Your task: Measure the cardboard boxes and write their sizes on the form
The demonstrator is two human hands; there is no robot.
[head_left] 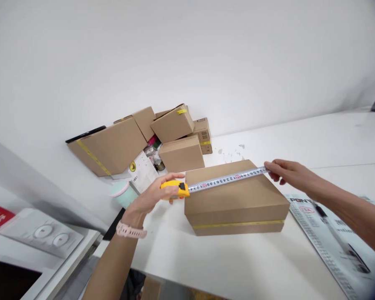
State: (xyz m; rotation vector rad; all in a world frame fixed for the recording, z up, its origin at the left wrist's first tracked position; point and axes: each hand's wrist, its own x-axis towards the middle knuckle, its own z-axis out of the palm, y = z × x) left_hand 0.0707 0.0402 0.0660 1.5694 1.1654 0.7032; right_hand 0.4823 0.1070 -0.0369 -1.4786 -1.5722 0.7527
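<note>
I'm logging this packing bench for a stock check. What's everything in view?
flat cardboard box: one, brown with a yellow tape band, table centre
tape measure: one, yellow case, silver blade, stretched across the flat box's top
cardboard boxes: about six, brown, piled against the back wall
round container: one, mint green, left of the flat box
printed sheet: one, white-grey, table right
table: one, white
wristband: one, pink, left wrist
left hand: one, grips the yellow case
right hand: one, pinches the blade's end at the box's far right corner
</note>
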